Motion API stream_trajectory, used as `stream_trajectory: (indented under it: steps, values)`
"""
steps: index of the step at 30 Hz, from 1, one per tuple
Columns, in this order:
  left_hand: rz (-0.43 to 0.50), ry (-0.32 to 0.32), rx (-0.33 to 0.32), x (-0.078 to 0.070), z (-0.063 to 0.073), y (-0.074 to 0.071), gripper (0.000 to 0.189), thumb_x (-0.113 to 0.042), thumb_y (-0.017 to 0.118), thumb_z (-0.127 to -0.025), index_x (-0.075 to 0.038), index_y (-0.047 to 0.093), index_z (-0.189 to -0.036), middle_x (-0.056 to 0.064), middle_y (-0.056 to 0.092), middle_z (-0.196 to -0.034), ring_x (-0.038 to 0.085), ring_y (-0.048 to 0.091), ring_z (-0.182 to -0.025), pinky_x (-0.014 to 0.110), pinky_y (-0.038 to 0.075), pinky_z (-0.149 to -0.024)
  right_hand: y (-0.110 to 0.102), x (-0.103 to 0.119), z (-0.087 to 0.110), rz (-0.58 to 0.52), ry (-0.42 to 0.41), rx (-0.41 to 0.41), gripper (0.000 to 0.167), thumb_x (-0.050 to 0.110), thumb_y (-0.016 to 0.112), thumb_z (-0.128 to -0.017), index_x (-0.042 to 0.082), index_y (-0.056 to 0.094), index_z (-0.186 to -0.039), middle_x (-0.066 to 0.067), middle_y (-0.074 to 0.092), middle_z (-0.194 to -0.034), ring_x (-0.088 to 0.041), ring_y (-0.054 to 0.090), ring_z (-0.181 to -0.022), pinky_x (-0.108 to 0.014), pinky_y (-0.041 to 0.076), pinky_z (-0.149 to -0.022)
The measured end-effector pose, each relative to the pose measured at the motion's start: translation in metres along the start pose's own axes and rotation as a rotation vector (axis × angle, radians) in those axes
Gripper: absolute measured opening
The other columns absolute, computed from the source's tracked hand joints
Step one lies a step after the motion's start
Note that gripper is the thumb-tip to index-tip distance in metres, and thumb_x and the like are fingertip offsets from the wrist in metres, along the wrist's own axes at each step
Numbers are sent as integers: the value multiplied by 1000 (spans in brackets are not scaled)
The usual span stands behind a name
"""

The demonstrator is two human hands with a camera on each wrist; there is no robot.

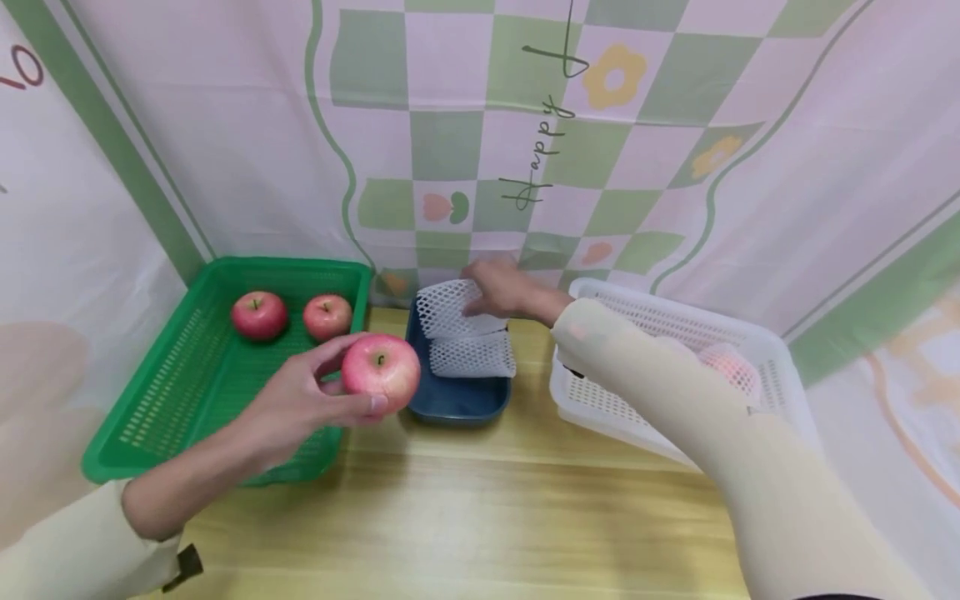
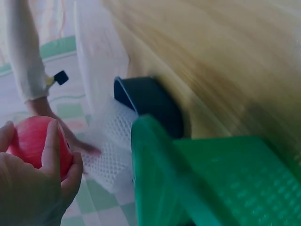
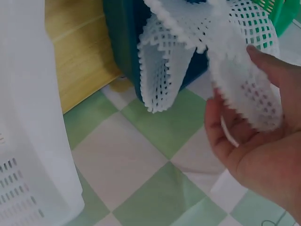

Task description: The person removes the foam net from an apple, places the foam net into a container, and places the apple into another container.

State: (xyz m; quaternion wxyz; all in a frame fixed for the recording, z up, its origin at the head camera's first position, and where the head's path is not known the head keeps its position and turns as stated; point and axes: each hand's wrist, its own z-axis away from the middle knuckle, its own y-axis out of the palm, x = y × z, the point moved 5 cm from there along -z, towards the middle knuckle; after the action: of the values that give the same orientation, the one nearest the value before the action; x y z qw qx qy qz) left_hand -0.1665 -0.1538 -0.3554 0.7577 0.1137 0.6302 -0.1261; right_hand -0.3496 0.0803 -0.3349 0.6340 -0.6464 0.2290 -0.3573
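Note:
My left hand (image 1: 303,400) grips a red apple (image 1: 381,374) between thumb and fingers, held up beside the near right edge of the green basket (image 1: 213,375). Two more apples, one at the left (image 1: 259,316) and one at the right (image 1: 327,317), lie in that basket. Over the far end of a dark blue bin (image 1: 459,406), my right hand (image 1: 504,287) holds the end of a white foam net sleeve (image 3: 249,89), thumb on one side and fingers curled on the other. Other foam net sleeves (image 3: 162,66) rest in the bin and stick out over its rim.
To the right stands a white basket (image 1: 600,412), partly hidden by my right sleeve, with a netted apple (image 1: 729,371) inside. A checked curtain (image 1: 517,142) hangs close behind the containers. The wooden table (image 1: 480,508) runs along the front.

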Motion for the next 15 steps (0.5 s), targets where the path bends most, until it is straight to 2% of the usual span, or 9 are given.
stream_trajectory:
  steps: [3,8,12,15]
  values:
    - [-10,-14,-23,-3,-1,-9,88,-11,85,-91,-9,36,-163,22,48,-155,26,75,-111,40,63,-93,3,-6,0,-18,76,19,60,25,81,-94,-8,60,-140,-25,64,-139,-42,58,-131,-53,45,-115]
    - [-16,-21,-59,-4,-2,-27,93,-11,84,-93,-9,28,-167,23,44,-158,21,73,-113,39,63,-94,1,-20,4,-77,193,44,71,30,78,-97,-8,50,-150,-26,52,-155,-43,48,-143,-52,41,-121]
    - [20,4,-68,-3,-4,-41,89,-6,79,-95,-5,26,-167,25,40,-158,20,74,-111,42,62,-94,-7,-31,12,-77,214,39,70,32,75,-99,-8,50,-150,-25,53,-154,-42,52,-141,-52,44,-119]
    - [13,14,-86,-1,-4,-51,90,-6,80,-95,-4,25,-167,25,38,-157,19,74,-110,42,62,-94,-15,-36,23,-54,240,22,69,35,74,-99,-7,52,-150,-25,56,-151,-42,55,-137,-53,48,-115]
